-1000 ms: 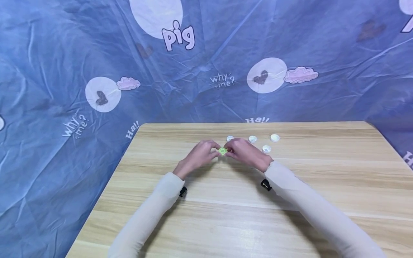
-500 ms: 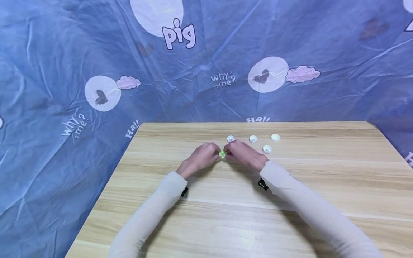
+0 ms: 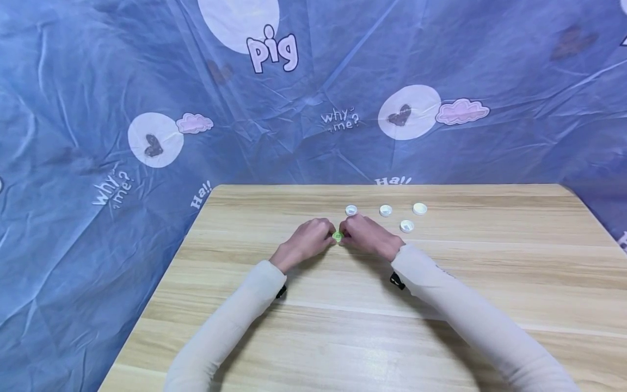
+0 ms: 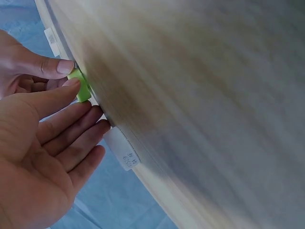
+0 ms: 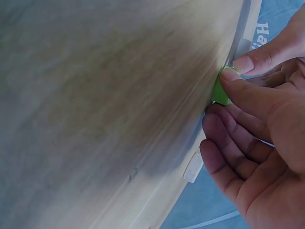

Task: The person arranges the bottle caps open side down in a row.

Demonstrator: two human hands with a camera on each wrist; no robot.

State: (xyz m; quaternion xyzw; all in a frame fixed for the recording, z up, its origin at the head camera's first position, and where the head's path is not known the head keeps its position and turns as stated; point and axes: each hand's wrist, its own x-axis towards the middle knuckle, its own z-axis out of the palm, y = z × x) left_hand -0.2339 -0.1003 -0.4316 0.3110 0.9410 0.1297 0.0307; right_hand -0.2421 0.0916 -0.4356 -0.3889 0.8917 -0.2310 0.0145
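A small round light-green bottle cap (image 3: 337, 236) sits between the fingertips of both hands, close over the wooden table (image 3: 333, 337). My left hand (image 3: 307, 240) pinches its left side with thumb and fingers. From the other side, my right hand (image 3: 367, 235) pinches it as well. In the left wrist view the green cap (image 4: 80, 86) shows edge-on, with both thumbs at it and the other fingers loosely bent below. The right wrist view shows part of the same green cap (image 5: 221, 90), the rest of it hidden behind the thumbs.
Several white round caps lie beyond the hands: one white cap (image 3: 351, 209) just behind the right hand, another white cap (image 3: 385, 210) farther right, and a white cap (image 3: 406, 226) nearer. A blue printed cloth (image 3: 294, 147) hangs behind the table.
Both hands have drawn the green cap slightly nearer to me, away from the white caps. The pinch on it stays the same, and the white caps have not moved on the table.
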